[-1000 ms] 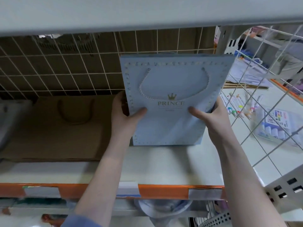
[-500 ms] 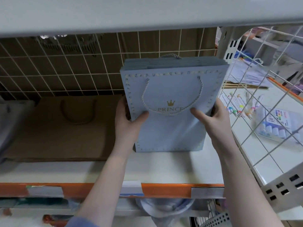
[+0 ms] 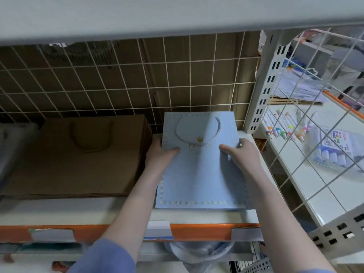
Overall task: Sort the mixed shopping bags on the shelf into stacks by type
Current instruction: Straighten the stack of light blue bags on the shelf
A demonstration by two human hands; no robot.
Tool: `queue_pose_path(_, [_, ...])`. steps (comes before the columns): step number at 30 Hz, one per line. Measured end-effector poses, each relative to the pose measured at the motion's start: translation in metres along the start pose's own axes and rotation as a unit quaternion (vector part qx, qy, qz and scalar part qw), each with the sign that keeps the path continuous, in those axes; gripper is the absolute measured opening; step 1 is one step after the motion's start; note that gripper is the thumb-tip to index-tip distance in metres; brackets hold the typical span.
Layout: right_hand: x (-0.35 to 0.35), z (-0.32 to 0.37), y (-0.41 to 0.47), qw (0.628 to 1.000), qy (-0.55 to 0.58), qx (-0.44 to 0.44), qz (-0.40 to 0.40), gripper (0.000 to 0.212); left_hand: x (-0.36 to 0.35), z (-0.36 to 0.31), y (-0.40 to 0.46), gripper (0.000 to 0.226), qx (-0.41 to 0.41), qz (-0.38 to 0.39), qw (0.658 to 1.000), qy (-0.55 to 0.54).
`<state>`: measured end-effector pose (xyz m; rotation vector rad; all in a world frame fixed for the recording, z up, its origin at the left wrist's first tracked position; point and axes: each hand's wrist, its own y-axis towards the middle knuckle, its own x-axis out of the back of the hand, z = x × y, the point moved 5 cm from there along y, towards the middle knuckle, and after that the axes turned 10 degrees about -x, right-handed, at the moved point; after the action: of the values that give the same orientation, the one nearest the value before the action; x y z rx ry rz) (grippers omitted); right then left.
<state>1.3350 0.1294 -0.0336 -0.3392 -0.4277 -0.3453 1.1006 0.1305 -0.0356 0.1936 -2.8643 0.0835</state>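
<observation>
The light blue bag (image 3: pixel 201 166) (gold crown on its face) lies flat on the white shelf (image 3: pixel 78 210), just right of the brown bag stack (image 3: pixel 78 154). The left hand (image 3: pixel 159 154) and right hand (image 3: pixel 242 154) grip its side edges, thumbs on top.

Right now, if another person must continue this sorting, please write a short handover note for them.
Left hand: grips the left edge of the light blue PRINCE paper bags, thumb on top.
Right hand: grips their right edge, thumb on top.
The blue bags lie flat on the white shelf, on its right part, beside the stack of brown kraft paper bags on the left.
Done: brown and blue each form their own stack.
Left: let go of the blue stack, square it. A grey item at the far left edge is too blurred to identify; check it.
</observation>
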Motion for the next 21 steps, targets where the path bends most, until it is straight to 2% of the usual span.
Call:
queue_pose_path(5, [-0.013,-0.012,0.007,0.998,-0.056,-0.022,-0.009,0.032,-0.005,0.013,0.006,0.026,0.027,-0.003,0.997,0.077])
queue_pose_path(14, [-0.015,-0.009,0.013,0.99,-0.138,0.006,-0.042,0.04,-0.009,0.01,0.004,0.012,0.003,-0.012,0.991,0.136])
queue_pose_path(16, [-0.012,-0.003,0.007,0.981,-0.178,0.031,-0.07,0.042,-0.012,0.006,0.0,0.037,-0.027,-0.013,0.976,0.215])
queue_pose_path(18, [-0.006,0.003,-0.003,0.969,-0.215,0.067,-0.102,0.042,-0.012,-0.003,-0.008,0.053,-0.071,-0.039,0.947,0.311])
queue_pose_path(21, [-0.001,0.011,-0.02,0.941,-0.277,0.135,-0.14,0.038,-0.011,-0.021,-0.032,0.056,-0.133,-0.067,0.894,0.423])
